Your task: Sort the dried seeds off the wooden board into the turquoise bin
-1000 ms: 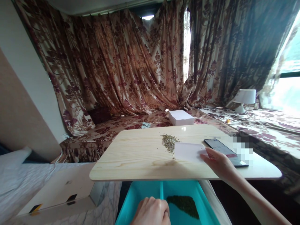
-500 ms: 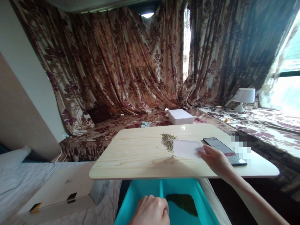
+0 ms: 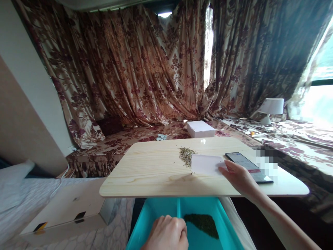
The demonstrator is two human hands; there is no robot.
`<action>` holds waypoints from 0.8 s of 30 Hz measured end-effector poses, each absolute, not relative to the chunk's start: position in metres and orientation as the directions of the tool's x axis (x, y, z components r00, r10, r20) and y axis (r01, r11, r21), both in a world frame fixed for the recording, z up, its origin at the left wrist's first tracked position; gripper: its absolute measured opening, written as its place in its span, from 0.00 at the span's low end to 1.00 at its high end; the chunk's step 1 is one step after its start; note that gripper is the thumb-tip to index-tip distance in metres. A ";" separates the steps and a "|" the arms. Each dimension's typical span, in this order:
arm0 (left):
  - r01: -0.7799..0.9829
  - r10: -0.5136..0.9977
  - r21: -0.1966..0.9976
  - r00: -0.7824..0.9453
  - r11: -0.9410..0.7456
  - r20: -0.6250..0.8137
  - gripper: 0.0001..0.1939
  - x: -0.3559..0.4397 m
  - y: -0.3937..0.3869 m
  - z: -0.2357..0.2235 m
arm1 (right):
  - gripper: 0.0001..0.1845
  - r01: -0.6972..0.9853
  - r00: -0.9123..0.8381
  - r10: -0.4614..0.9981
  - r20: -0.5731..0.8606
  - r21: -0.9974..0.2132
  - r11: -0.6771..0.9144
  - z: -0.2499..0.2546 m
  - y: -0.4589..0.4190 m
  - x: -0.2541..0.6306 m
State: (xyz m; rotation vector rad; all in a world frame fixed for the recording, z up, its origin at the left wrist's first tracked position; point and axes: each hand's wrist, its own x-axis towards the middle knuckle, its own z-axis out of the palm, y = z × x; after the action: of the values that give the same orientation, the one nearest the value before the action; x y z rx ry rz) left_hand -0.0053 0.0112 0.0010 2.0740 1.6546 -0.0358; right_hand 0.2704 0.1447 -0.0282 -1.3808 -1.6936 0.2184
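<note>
A white card (image 3: 207, 164) is pinched at its right end by my right hand (image 3: 238, 175). Its left edge stands against a scattered pile of small green-brown grains (image 3: 186, 156) on the light wooden table (image 3: 145, 166). My left hand (image 3: 168, 234) is closed, knuckles up, over the left side of a turquoise divided bin (image 3: 226, 222) below the table's front edge. Whatever its fingers may hold is hidden. Dark green grains (image 3: 203, 224) lie in the bin's right compartment.
A smartphone (image 3: 248, 167) lies on the table just beyond my right hand. Behind the table are a white box (image 3: 201, 129) and a small cloth (image 3: 161, 137). A large flat carton (image 3: 70, 205) rests at left, and a white lamp (image 3: 272, 107) stands at far right.
The card in my right hand has slid slightly left against the grain pile. My left hand stays closed over the bin. The whole view has shifted a little.
</note>
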 end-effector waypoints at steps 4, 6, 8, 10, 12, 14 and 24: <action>0.927 0.912 0.352 0.254 -0.133 -0.324 0.18 -0.005 0.011 0.004 | 0.13 0.710 0.016 0.863 0.505 -0.613 0.346 -0.028 0.144 0.270; 0.929 0.914 0.347 0.248 -0.130 -0.321 0.18 -0.005 0.010 0.005 | 0.14 0.707 0.003 0.867 0.499 -0.614 0.351 -0.028 0.145 0.268; 0.929 0.913 0.345 0.252 -0.134 -0.321 0.18 -0.005 0.011 0.004 | 0.14 0.702 -0.004 0.869 0.494 -0.618 0.354 -0.026 0.145 0.266; 0.927 0.910 0.346 0.262 -0.145 -0.320 0.18 -0.005 0.012 0.002 | 0.13 0.697 -0.005 0.872 0.489 -0.624 0.354 -0.024 0.145 0.265; 0.922 0.912 0.355 0.273 -0.157 -0.305 0.18 -0.005 0.012 0.000 | 0.13 0.693 -0.002 0.873 0.487 -0.629 0.353 -0.023 0.144 0.265; 0.917 0.916 0.364 0.277 -0.162 -0.290 0.18 -0.005 0.012 -0.001 | 0.13 0.694 0.001 0.872 0.489 -0.628 0.351 -0.022 0.144 0.266; 0.919 0.913 0.360 0.277 -0.161 -0.299 0.18 -0.007 0.014 0.001 | 0.12 0.690 -0.003 0.870 0.493 -0.629 0.359 -0.030 0.144 0.263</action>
State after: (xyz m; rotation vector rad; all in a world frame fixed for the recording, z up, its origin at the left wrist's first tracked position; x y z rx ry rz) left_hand -0.0069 0.0136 0.0009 2.0848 1.6448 -0.0164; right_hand 0.2627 0.1444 -0.0305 -1.3865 -1.7442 0.2578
